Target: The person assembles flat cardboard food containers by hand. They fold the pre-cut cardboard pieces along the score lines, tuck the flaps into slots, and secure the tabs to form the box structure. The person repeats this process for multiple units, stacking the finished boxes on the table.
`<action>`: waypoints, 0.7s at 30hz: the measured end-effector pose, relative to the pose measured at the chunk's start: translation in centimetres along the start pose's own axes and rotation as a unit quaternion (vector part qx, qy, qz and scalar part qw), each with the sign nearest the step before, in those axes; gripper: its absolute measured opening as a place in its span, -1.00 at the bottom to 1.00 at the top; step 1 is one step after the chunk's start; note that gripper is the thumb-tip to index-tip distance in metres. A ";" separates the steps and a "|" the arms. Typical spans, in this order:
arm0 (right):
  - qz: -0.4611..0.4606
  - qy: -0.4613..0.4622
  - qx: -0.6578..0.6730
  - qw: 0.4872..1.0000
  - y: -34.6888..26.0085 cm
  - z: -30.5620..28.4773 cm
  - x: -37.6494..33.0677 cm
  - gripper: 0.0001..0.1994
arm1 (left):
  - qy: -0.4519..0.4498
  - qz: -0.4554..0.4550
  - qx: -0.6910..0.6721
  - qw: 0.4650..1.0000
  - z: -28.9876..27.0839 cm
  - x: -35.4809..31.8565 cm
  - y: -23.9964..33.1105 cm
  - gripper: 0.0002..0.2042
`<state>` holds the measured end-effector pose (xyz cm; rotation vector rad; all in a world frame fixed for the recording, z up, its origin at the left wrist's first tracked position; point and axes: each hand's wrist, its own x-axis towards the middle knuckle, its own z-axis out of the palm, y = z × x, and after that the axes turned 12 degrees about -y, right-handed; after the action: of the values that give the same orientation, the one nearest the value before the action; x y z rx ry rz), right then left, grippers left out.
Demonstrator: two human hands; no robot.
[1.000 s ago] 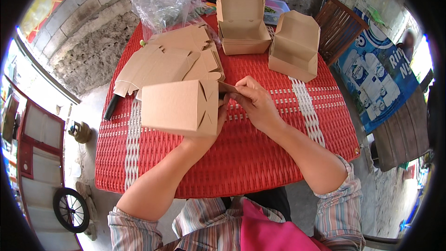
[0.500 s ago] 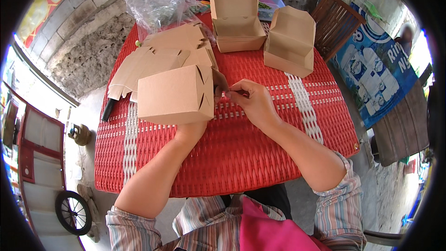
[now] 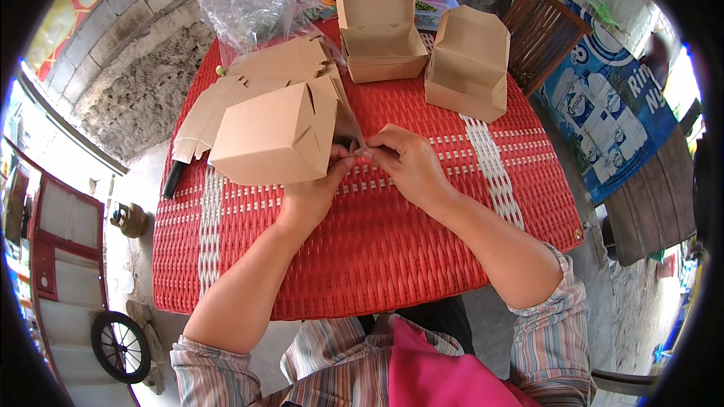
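A brown cardboard food box [image 3: 260, 139] is tipped on its side over the table's left half, its slotted end facing right. My left hand [image 3: 317, 194] reaches under that end, its fingers closed on the box's edge flap. Close beside it, my right hand [image 3: 413, 164] pinches the same flap, thumb against fingertips. The fingertips of both hands nearly meet there, and the exact fold between them is partly hidden. Behind the box lies a stack of flat cardboard box blanks [image 3: 283, 62]. Farther back stand two folded boxes with raised lids, one in the middle [image 3: 383, 45] and one at right [image 3: 469, 68].
All this rests on a red and white woven table [image 3: 392, 256]. A clear plastic bag [image 3: 255, 11] and a translucent tub [image 3: 435, 6] with green contents sit at the far edge. A black handle [image 3: 173, 179] pokes out at left. A wooden chair [image 3: 544, 34] stands at the far right.
The box in my hands has tilted and shifted slightly left and up. My left fingers have come into view at its right edge, close to my right fingertips.
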<state>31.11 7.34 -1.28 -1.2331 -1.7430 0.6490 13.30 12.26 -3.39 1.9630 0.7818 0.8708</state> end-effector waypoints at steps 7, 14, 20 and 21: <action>-0.004 -0.007 -0.018 1.000 0.2 -0.1 -0.1 -0.90 | 0.010 0.013 0.108 0.994 0.2 -0.2 1.2 -0.91; 0.003 0.009 0.008 1.000 -0.7 -0.2 -0.3 -0.91 | 0.027 0.067 0.038 0.997 0.1 -0.1 0.8 -0.91; -0.012 0.019 -0.007 1.000 -1.1 0.1 -0.4 -0.93 | 0.061 0.087 -0.068 0.992 0.3 -0.1 -0.1 -0.88; -0.001 0.017 -0.014 1.000 -1.3 -0.1 -0.4 -0.93 | 0.056 0.091 0.016 0.994 0.1 0.0 -0.3 -0.88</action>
<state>30.58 6.46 -0.32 -1.2555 -1.7304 0.6004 13.32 12.31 -3.67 2.0507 0.6916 1.0895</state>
